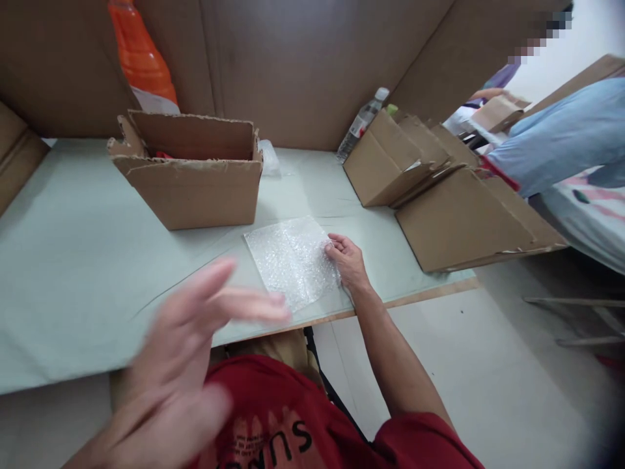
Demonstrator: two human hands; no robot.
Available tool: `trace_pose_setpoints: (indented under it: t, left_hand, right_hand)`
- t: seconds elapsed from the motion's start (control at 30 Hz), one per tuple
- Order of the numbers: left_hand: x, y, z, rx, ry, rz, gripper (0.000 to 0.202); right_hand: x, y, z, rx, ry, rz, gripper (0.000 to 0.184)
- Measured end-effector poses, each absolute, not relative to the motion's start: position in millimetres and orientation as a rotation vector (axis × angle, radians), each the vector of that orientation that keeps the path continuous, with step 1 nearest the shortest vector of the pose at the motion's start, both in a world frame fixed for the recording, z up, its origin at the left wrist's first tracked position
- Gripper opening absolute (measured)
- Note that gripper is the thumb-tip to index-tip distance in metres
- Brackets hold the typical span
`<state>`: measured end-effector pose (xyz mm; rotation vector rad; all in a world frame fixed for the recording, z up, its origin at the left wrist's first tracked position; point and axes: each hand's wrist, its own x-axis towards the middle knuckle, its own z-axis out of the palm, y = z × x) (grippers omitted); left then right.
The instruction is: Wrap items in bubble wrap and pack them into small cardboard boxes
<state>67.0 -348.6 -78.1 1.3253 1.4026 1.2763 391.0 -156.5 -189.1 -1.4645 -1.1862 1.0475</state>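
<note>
A clear sheet of bubble wrap (295,260), perhaps a bag, lies flat on the pale green table cover near the front edge. My right hand (347,260) pinches its right edge between thumb and fingers. Raised close to the camera, my left hand (180,352) is blurred by motion. Its fingers are spread apart and nothing shows in them. It hovers left of the bubble wrap and looks apart from it.
An open cardboard box (209,189) with something red inside stands behind the wrap. An orange bottle (144,58) is behind it. Right stand a water bottle (361,127) and cardboard boxes (469,215). Another person's sleeve (561,133) shows at far right.
</note>
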Motion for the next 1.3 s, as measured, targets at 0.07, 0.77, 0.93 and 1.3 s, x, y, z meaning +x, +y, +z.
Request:
trace_pose_setpoints:
  t: [0.07, 0.77, 0.93, 1.3]
  left_hand:
    - [89.9, -300.3, -93.2, 1.848, 1.268, 1.113, 0.051]
    - [121.7, -270.1, -155.4, 2.536, 1.606, 0.269, 0.040]
    - [110.3, -264.1, -164.6, 2.512, 1.585, 0.316, 0.040]
    - [42.0, -286.6, -162.8, 2.463, 1.102, 0.387, 0.067]
  right_hand:
    - [391.7, -155.1, -183.7, -1.464, -1.234, 1.073, 0.044]
    - [315.6, -165.0, -139.4, -1.109, -2.614, 0.200, 0.036]
    - [367.5, -198.1, -165.9, -1.207, -2.618, 0.180, 0.033]
    - [418.9, -303.4, -165.0, -1.270, -2.590, 0.255, 0.048]
